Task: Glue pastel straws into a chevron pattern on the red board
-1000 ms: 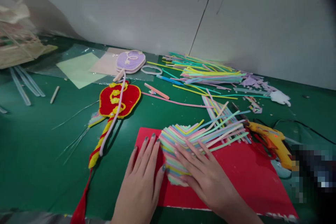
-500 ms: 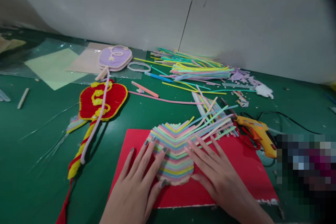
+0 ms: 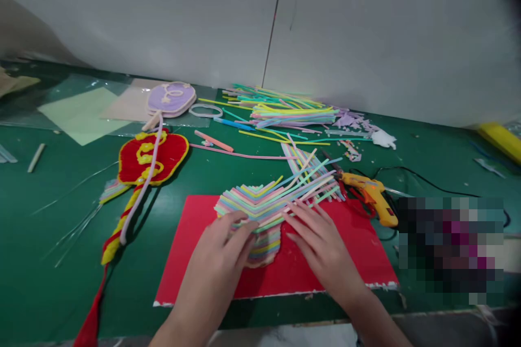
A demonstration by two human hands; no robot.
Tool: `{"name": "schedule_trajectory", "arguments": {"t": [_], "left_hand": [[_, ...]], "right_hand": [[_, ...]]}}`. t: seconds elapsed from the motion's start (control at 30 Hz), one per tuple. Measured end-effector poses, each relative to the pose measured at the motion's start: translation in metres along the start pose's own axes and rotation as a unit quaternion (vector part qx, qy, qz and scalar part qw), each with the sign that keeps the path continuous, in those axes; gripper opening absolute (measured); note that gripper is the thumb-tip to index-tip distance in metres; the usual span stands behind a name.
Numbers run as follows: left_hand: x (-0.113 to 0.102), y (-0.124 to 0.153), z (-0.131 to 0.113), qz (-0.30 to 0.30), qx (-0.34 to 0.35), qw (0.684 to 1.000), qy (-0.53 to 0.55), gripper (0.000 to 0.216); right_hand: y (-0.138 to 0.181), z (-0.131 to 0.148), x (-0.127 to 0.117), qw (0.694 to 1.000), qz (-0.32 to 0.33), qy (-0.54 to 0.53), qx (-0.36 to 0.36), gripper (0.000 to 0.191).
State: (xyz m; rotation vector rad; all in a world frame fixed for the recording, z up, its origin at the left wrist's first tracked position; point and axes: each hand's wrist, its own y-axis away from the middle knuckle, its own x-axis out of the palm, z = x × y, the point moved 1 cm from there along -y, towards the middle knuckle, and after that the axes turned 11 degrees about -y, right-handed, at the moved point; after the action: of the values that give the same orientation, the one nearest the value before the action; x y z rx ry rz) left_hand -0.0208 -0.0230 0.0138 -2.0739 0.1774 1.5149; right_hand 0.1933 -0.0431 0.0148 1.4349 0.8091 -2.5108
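The left hand (image 3: 217, 255) has bent fingers, and its thumb is close to the pointing finger, right at the striped piece (image 3: 252, 201). I can't tell if they are pinching a strip. The right hand (image 3: 319, 246) is open, with its fingers spread apart and their tips by the long strips on the right side of the piece. The striped piece sits between the two hands. It is made of lots of thin soft strips, pink, blue, yellow, green and purple, side by side in a V shape. It lies on a red board (image 3: 342, 265) and pokes a little past the far edge. Its loose ends stick out to the right, on top of another striped bunch (image 3: 293, 154).

Just beside those ends is a yellow glue gun (image 3: 368, 192), with a black cord (image 3: 423, 171) behind it. Left of the board, apart from it, lies a red fan (image 3: 132, 160) with a yellow edge, and a long pale purple stick (image 3: 153, 160) goes across it. A red tassel (image 3: 90, 320) hangs from the fan's handle. Farther back are a purple fan (image 3: 171, 98), a white ring (image 3: 206, 111) and a big pile of strips (image 3: 293, 114) near the gray wall (image 3: 163, 21)
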Motion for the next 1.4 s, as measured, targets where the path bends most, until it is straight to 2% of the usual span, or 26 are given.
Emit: {"name": "schedule_trajectory", "arguments": {"t": [0.1,0.2,0.3,0.37,0.53,0.77,0.97,1.03,1.1,1.17,1.2,1.4], "left_hand": [[0.004,-0.020,0.000,0.048,-0.031,0.995,0.082,0.016],[0.012,-0.033,0.001,0.075,-0.039,0.985,0.148,0.013],[0.020,-0.038,0.003,0.093,-0.048,0.975,0.196,0.010],[0.024,-0.038,0.003,0.103,-0.052,0.970,0.214,0.011],[0.027,-0.040,0.004,0.108,-0.065,0.968,0.219,0.013],[0.025,-0.042,0.005,0.116,-0.062,0.963,0.234,0.012],[0.022,-0.042,0.004,0.110,-0.057,0.961,0.246,0.010],[0.021,-0.043,0.005,0.112,-0.055,0.961,0.247,0.009],[0.020,-0.043,0.006,0.114,-0.052,0.961,0.247,0.009],[0.019,-0.043,0.006,0.112,-0.051,0.962,0.242,0.009],[0.018,-0.043,0.006,0.110,-0.052,0.964,0.238,0.009],[0.018,-0.040,0.006,0.091,-0.066,0.970,0.216,0.017]], "right_hand": [[-0.012,-0.005,-0.007,0.994,-0.066,-0.074,0.035,0.016],[-0.026,-0.014,-0.007,0.993,-0.040,-0.105,0.047,0.007],[-0.034,-0.025,-0.001,0.991,0.014,-0.123,0.050,0.009],[-0.036,-0.031,0.004,0.990,0.027,-0.134,0.047,0.011],[-0.035,-0.034,0.007,0.987,0.013,-0.153,0.040,0.016],[-0.037,-0.032,0.005,0.995,0.014,-0.100,-0.017,0.019],[-0.035,-0.035,0.012,0.991,-0.004,-0.130,0.014,0.015],[-0.031,-0.038,0.010,0.990,-0.039,-0.135,0.018,0.015],[-0.027,-0.044,0.004,0.983,-0.149,-0.092,0.047,0.017],[-0.024,-0.051,-0.001,0.956,-0.277,-0.028,0.091,0.021],[-0.024,-0.054,-0.002,0.946,-0.309,-0.011,0.102,0.022],[-0.030,-0.059,-0.001,0.943,-0.322,-0.007,0.087,0.021]]}}
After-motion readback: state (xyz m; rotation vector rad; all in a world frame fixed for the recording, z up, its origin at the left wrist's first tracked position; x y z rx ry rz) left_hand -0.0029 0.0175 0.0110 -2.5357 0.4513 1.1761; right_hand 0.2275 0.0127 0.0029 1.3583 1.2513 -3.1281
